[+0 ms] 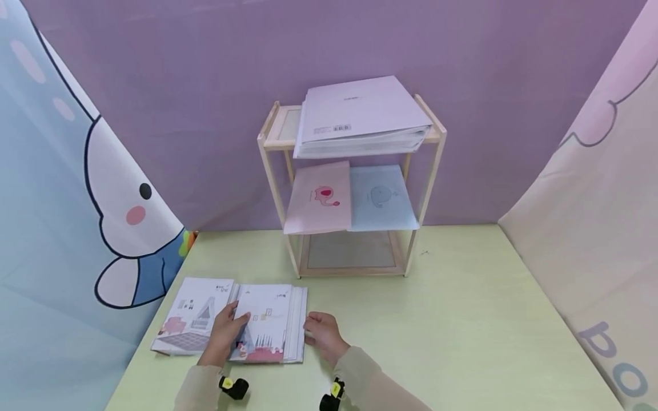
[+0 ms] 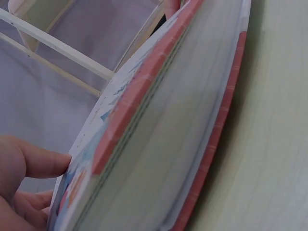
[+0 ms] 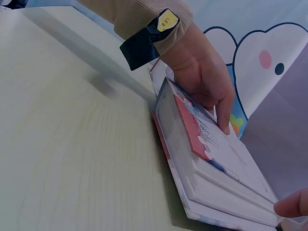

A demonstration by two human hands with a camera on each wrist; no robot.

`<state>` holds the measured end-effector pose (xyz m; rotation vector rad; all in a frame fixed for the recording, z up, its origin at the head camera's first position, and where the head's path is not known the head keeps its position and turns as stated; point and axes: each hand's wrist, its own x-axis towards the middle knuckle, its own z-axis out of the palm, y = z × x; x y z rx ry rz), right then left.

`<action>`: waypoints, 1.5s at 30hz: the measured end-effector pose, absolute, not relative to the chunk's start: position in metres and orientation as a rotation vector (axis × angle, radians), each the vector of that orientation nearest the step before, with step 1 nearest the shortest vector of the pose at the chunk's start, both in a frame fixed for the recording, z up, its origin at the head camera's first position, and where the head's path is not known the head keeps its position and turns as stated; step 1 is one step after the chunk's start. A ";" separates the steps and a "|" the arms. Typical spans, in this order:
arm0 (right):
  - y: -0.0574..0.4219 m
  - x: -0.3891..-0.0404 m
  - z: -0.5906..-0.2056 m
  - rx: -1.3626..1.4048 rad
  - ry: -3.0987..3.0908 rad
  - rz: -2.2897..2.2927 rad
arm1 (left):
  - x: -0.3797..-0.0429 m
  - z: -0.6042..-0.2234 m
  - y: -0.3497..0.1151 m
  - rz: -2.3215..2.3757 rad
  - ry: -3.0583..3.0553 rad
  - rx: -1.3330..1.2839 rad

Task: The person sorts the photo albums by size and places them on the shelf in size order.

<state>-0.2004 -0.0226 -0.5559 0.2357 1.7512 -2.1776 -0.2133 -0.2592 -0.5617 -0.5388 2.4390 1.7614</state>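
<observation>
Head view: we had the left hand (image 1: pixel 223 331) pinching the left edge of the thick white book (image 1: pixel 262 319), thumb on top, and the right hand (image 1: pixel 326 334) at the opposite edge, fingers curled; two-sided contact presumably kept the bulky block steady. A second book (image 1: pixel 197 311) lay just left of the left fingers, probably so the working spot had room. Ahead of the fingers stood the shelf (image 1: pixel 352 272): pink booklet (image 1: pixel 319 200) and blue booklet (image 1: pixel 382 197) side by side on the middle tier, white stack (image 1: pixel 365 108) on top, likely flat because the volumes were big. Left wrist view: thumb tip pressed the cover, other fingers tucked at the edge, partly out of frame. Right wrist view: a right fingertip met the far edge; we couldn't tell whether it pinched or just braced.
</observation>
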 end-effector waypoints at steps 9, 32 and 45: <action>-0.013 -0.201 -0.551 0.237 1.723 -2.145 | -0.214 -0.549 -0.241 1.750 2.498 -0.500; 0.036 -0.206 -0.545 0.190 1.719 -2.127 | -0.213 -0.528 -0.207 1.908 2.405 -0.419; 0.062 -0.206 -0.550 0.106 1.630 -2.179 | -0.215 -0.529 -0.190 1.934 2.348 -0.389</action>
